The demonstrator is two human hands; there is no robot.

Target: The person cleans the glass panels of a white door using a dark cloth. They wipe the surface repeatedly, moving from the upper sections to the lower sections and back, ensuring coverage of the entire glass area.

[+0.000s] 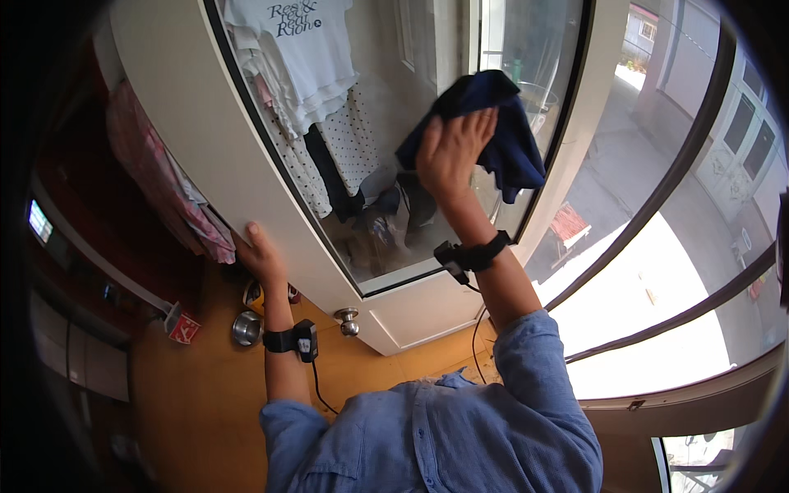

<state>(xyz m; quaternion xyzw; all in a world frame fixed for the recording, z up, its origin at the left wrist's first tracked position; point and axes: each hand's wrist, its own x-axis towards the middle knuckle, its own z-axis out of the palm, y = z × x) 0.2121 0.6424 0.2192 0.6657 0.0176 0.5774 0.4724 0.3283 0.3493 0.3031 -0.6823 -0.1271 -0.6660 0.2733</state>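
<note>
A white door (179,105) with a large glass pane (394,80) stands in front of me. My right hand (456,148) lies flat on a dark blue cloth (508,138), pressing it to the pane's right side. The cloth is bunched, and its lower corner hangs loose. My left hand (262,256) grips the door's left edge, thumb on the near face and fingers hidden behind. Below the pane, a round metal doorknob (348,321) sticks out between my forearms. A black strap with a small device and cable is on each wrist.
White T-shirts (308,55) and dotted trousers (351,135) show in the glass. Pink patterned fabric (185,197) hangs left of the door. A metal bowl (247,328) and a red-and-white box (183,325) are at lower left. Dark curved bars (666,179) cross the sunlit window at right.
</note>
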